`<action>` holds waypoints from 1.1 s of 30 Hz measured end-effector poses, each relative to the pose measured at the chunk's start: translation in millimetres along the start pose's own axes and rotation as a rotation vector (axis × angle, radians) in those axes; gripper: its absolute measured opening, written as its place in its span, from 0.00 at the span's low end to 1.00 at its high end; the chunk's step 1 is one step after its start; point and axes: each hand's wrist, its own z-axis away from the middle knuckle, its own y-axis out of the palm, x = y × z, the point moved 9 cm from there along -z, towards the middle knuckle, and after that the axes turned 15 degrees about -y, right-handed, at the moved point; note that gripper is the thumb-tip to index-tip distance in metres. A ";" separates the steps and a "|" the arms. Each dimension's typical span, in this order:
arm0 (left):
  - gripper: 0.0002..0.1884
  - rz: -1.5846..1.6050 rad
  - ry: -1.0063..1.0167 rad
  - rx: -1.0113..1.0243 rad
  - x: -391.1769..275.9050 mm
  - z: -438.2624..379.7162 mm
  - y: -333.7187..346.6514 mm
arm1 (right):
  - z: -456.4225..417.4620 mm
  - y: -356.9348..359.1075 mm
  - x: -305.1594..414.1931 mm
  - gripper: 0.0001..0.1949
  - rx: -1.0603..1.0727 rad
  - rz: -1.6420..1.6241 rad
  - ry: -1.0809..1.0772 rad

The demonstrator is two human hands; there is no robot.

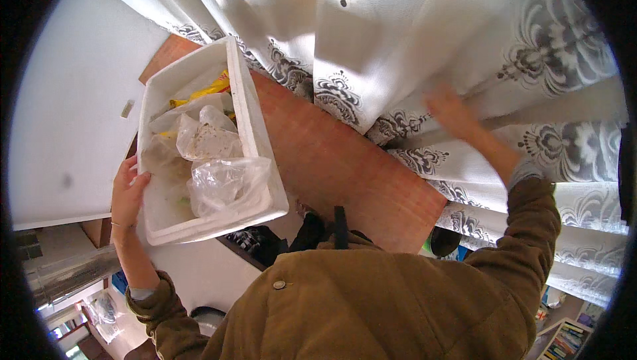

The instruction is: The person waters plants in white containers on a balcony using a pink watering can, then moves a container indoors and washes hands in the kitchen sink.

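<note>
My left hand [130, 188] grips the left wall of a white foam box [259, 126], thumb over the rim. Inside the box lie clear plastic bags, one holding something pale and speckled [211, 141], and a yellow packet [211, 86] near the far end. The box is tilted and reaches over a reddish-brown wooden board [318, 151]. My right hand [445, 106], blurred, is at the white curtain [378, 46] with its dark floral pattern. Nothing is seen in that hand, and whether its fingers hold the cloth cannot be told.
The curtain hangs along the far and right sides of the board. A white wall [84, 101] stands at the left. Below the board are dark items on the floor. A box of books or packets [567, 342] is at the lower right.
</note>
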 end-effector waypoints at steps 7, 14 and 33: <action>0.22 0.147 0.013 0.017 26.5 -36.1 4.3 | -163.1 100.5 92.1 0.23 0.002 0.085 -0.256; 0.22 0.254 -0.098 -0.005 66.9 -66.4 39.0 | -133.8 256.8 92.9 0.40 0.771 0.516 -0.121; 0.21 0.435 -0.250 -0.186 104.7 -62.4 21.7 | -72.5 265.6 79.7 0.23 0.890 0.468 -0.618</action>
